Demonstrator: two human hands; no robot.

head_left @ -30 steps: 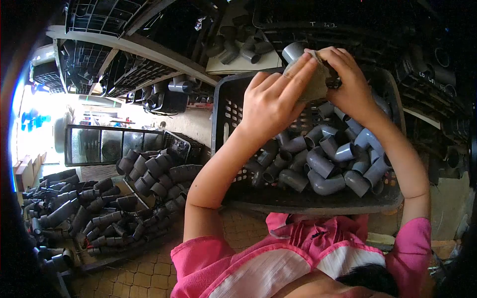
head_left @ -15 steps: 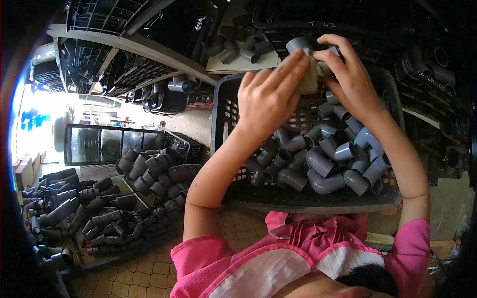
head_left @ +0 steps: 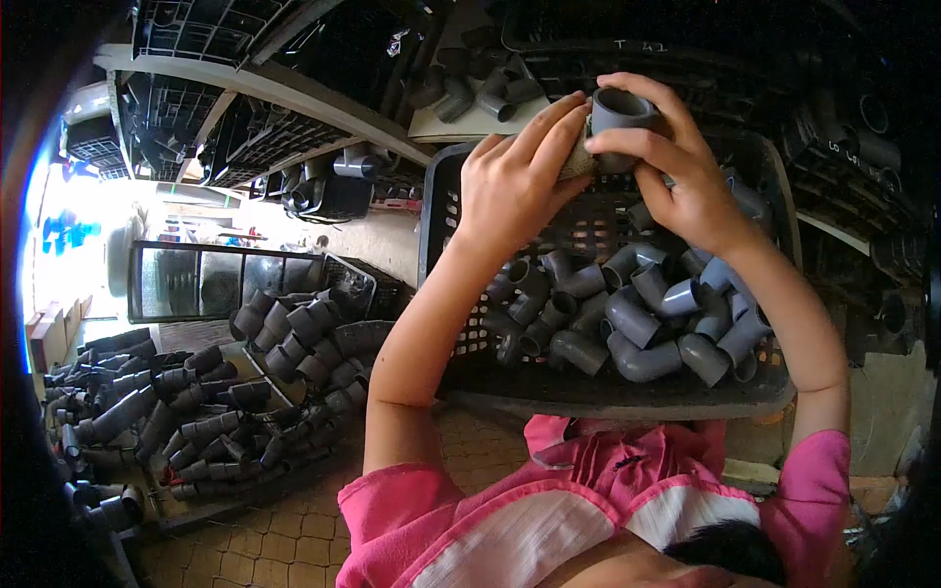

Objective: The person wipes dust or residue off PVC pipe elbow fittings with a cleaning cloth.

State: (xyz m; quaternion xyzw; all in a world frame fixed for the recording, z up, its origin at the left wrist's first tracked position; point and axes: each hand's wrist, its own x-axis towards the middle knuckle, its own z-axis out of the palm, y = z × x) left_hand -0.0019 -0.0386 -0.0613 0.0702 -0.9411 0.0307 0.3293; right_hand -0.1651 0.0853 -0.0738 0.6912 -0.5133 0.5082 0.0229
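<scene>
A grey pipe elbow is held above the far side of a black plastic crate, its round opening facing up. My right hand grips it, with fingers curled around its far and near sides. My left hand presses a pale, dirty cloth against the elbow's left side; most of the cloth is hidden behind the fingers. Below both hands, many more grey pipe elbows lie loosely piled in the crate.
Stacks of grey pipe fittings fill the lower left. Shelves with black crates rise at upper left, and more crates stand at right. Several elbows rest on a pale board behind the crate.
The elbow has been turned in my right hand, so its opening now faces up. My left hand has shifted slightly left and down, and less of the cloth shows.
</scene>
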